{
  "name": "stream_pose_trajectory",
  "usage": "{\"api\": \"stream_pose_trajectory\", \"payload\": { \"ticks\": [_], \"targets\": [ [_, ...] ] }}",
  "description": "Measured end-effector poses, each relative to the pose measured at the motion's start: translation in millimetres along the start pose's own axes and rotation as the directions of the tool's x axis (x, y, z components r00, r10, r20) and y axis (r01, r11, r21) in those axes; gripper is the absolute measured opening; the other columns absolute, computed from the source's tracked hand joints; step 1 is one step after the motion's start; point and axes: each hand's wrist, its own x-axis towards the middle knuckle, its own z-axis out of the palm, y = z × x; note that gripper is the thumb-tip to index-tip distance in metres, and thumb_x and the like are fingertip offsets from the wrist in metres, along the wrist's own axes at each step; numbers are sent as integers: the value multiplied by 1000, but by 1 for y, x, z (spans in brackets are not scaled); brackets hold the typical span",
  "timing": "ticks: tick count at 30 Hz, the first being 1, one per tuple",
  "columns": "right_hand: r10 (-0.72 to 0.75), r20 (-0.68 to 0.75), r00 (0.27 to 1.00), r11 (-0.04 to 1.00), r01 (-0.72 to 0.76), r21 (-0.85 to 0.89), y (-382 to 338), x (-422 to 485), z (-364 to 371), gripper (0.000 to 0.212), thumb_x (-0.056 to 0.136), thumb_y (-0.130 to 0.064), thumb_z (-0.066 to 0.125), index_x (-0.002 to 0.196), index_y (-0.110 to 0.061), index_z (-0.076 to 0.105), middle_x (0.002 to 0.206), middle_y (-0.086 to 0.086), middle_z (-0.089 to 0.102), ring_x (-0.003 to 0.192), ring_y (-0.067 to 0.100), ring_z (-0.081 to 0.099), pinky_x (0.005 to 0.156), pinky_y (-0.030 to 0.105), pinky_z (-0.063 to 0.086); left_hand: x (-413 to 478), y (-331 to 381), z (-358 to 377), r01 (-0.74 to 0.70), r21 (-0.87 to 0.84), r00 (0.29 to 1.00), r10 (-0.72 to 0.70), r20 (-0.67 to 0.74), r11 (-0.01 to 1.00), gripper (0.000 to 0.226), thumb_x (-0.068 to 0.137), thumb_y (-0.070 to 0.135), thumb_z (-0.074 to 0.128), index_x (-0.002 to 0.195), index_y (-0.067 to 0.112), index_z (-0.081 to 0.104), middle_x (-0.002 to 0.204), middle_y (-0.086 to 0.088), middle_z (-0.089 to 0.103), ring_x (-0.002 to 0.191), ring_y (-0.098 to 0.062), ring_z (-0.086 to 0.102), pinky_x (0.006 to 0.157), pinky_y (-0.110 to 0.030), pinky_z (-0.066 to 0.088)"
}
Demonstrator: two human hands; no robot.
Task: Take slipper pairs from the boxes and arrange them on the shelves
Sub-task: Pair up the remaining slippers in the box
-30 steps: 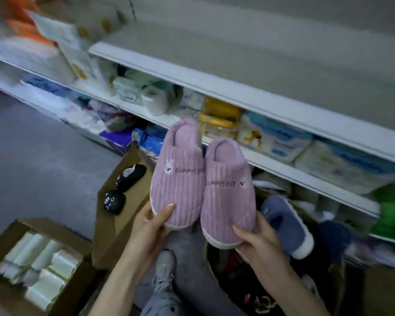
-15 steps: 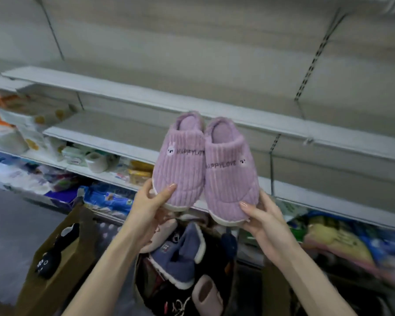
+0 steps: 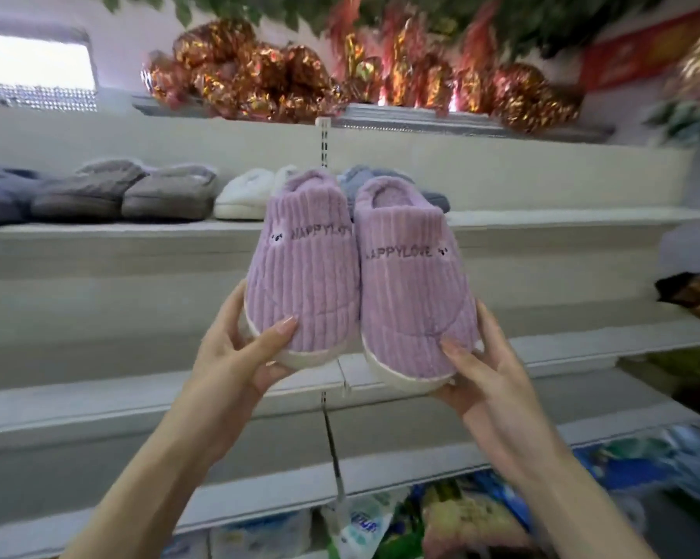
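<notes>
Purple ribbed plush slipper (image 3: 415,300): dark embroidered "HAPPYLOVE" across the upper. Matching purple slipper (image 3: 304,284), at its 9 o'clock: same word, final letters hidden.

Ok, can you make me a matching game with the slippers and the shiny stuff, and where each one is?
Things:
1. purple slippers
2. grey slippers
3. white slippers
4. foil bundles

Places:
a. on the very top
b. on the shelf, partly hidden by the purple ones
c. on the shelf, left of the white ones
d. held by the left hand and right hand

Pairs: 1-d, 2-c, 3-b, 4-a
</notes>
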Motion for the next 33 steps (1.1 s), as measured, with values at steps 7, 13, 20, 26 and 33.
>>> {"api": "stream_pose_trajectory", "payload": {
  "ticks": [7, 13, 20, 26, 33],
  "targets": [
    [-153, -34, 988, 987, 151, -49, -64, 71, -89, 53, 78, -16, 57, 129, -28, 53, 115, -6, 70, 95, 13, 69, 68, 25, 57, 100, -32, 97, 7, -72, 992, 2, 125, 997, 60, 81, 9, 65, 138, 16, 46, 129, -7, 62, 115, -27, 62, 87, -39, 55],
    [-132, -66, 989, 991, 131, -25, -101, 165, -193, 31, 89, -19, 52, 118, -20, 63, 113, -4, 71, 95, 10, 68, 71, 29, 58, 191, -75, 189, 1, -25, 1000, -1, 16, 1000, 52, 83, 8, 67, 132, 12, 50, 121, -10, 67, 104, -26, 68, 82, -40, 58],
    [4, -1, 1000, 1000, -4, -23, -124, 256, -289, 26, 95, -8, 45, 112, -13, 64, 112, 6, 71, 92, 15, 69, 66, 31, 58, 275, -135, 258, 130, -113, 981, -144, -130, 985, 36, 89, 9, 63, 123, 1, 56, 115, -15, 68, 98, -27, 70, 68, -32, 60],
    [129, 91, 987, 992, -128, -14, -123, 313, -313, 23, 94, -10, 49, 113, -8, 63, 110, 10, 71, 87, 18, 69, 70, 34, 59, 318, -155, 276, 206, -124, 940, -231, -249, 971, 39, 90, 11, 63, 124, -6, 51, 119, -23, 63, 87, -27, 70, 59, -32, 60],
    [198, 214, 956, 965, -152, -215, -127, 346, -328, 36, 89, -27, 58, 119, -7, 63, 117, 5, 68, 98, 14, 64, 80, 29, 57, 333, -146, 274, 337, 249, 923, -267, -276, 908, 51, 93, 35, 57, 124, -5, 51, 96, -22, 68, 74, -25, 70, 64, -34, 61]
  ]
}}
